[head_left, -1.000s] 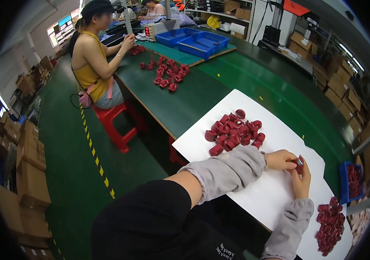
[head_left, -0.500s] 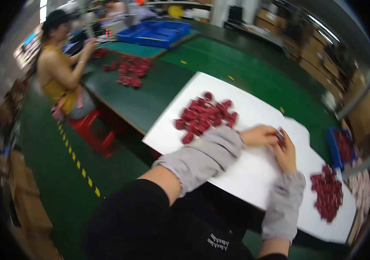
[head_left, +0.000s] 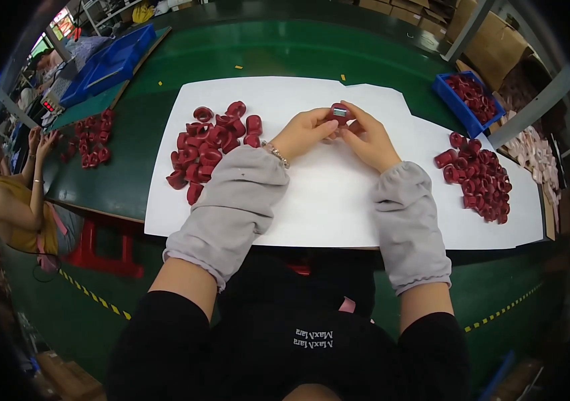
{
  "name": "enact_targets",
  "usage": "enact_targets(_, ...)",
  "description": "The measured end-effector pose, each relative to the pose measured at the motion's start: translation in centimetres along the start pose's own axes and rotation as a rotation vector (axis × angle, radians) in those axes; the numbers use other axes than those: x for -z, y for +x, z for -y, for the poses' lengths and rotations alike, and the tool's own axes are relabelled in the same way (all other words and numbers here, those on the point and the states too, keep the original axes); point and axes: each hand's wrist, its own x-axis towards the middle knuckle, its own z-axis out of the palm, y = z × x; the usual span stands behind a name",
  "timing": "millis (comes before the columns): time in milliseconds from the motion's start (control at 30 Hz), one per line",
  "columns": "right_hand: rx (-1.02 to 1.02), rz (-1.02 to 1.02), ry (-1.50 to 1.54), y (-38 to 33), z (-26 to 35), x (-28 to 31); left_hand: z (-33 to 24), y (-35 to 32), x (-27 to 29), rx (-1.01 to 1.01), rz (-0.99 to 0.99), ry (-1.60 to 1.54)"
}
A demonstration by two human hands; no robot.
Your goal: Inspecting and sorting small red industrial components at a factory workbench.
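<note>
Between the fingertips of both hands is a small dark red ring-shaped counter (head_left: 340,113) with a little grey display facing up. My left hand (head_left: 306,134) pinches it from the left, and my right hand (head_left: 371,139) closes on its right side. Both hands are just above a white sheet (head_left: 325,207) on the table. To the left of my left hand lies a loose pile of dark red ring-shaped pieces (head_left: 206,150), with hollow loops showing. A second pile of similar red pieces (head_left: 477,177) lies on the sheet beyond my right forearm.
A blue bin (head_left: 466,105) of red pieces stands at the right, near a metal post (head_left: 532,105) and pale pink pieces (head_left: 532,155). At left, a co-worker (head_left: 21,204) sits by another red pile (head_left: 91,140). Blue trays (head_left: 112,65) are farther back.
My view has swung rightward and down, so the sheet and both piles now appear farther left. My hands stay together on the red counter, whose display now shows more plainly.
</note>
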Motion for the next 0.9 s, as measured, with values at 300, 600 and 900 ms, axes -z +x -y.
enact_targets(300,0.012,-0.006,-0.011,0.1,-0.1,-0.2,-0.5,-0.5,0.2,0.026,-0.017,0.021)
enact_targets(600,0.042,0.011,0.023,0.2,0.6,0.1,-0.2,-0.4,0.1,-0.008,-0.024,-0.012)
enact_targets(900,-0.067,-0.032,0.053,0.3,1.1,0.6,0.4,1.1,0.1,-0.018,0.088,-0.041)
